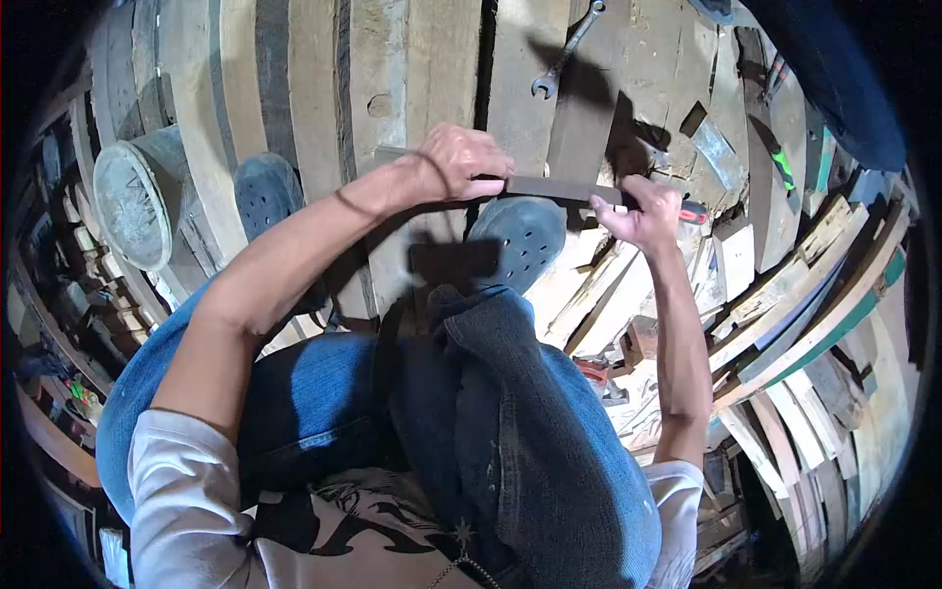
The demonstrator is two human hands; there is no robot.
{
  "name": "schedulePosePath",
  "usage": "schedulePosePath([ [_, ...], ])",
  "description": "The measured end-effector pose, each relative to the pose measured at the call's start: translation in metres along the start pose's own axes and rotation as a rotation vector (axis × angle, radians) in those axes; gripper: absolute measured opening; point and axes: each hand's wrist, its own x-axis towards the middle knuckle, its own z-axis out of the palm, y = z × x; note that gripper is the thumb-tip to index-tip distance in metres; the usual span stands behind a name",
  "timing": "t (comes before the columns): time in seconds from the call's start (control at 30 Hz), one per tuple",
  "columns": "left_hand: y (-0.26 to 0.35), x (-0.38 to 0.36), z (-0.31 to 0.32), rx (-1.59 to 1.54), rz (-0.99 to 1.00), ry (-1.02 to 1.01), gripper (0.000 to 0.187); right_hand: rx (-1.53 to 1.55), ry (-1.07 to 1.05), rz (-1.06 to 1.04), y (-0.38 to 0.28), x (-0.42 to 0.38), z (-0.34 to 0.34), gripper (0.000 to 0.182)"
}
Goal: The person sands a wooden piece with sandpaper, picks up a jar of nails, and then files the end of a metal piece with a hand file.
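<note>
A long, flat grey bar (pixel 561 187) spans the space between my two hands, above the plank floor. My left hand (pixel 461 162) is closed over its left part, and a short end shows beyond the wrist. My right hand (pixel 646 211) grips the other end, its thumb lying along the near side. Just past that hand a red and black handle (pixel 693 212) sticks out in line with the bar; the fingers hide whether the two are joined. Directly below the bar is the toe of a dark clog (pixel 520 240) on my foot.
A combination wrench (pixel 567 51) lies on the wooden planks (pixel 442 69) ahead. To the left stands a worn bucket (pixel 137 206), near the other clog (pixel 267 191). Split wood strips (pixel 805 294) pile up at right, near a green-handled tool (pixel 782 169). Another person's dark trouser leg (pixel 834 79) is upper right.
</note>
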Motion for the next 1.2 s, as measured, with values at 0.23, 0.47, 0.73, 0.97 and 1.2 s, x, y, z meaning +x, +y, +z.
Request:
schedulePosePath([
  [0.23,-0.002,0.0,0.001,-0.014,-0.052,-0.033,0.017,-0.019,0.0,-0.045,0.002,0.009,-0.008,0.047],
  [0.47,0.001,0.001,-0.001,-0.06,-0.092,-0.004,0.017,0.014,-0.031,0.023,0.006,0.004,-0.003,0.046],
  [0.73,0.0,0.004,0.0,-0.096,-0.114,-0.003,0.018,-0.024,-0.184,0.124,0.005,0.002,0.001,0.046],
  [0.97,-0.002,0.008,0.0,-0.227,-0.221,-0.019,0.019,0.057,-0.17,0.12,0.006,0.001,0.008,0.046],
  [1.2,-0.003,0.009,-0.001,-0.245,-0.21,-0.073,0.022,0.095,-0.033,0.029,0.005,-0.002,0.004,0.048],
])
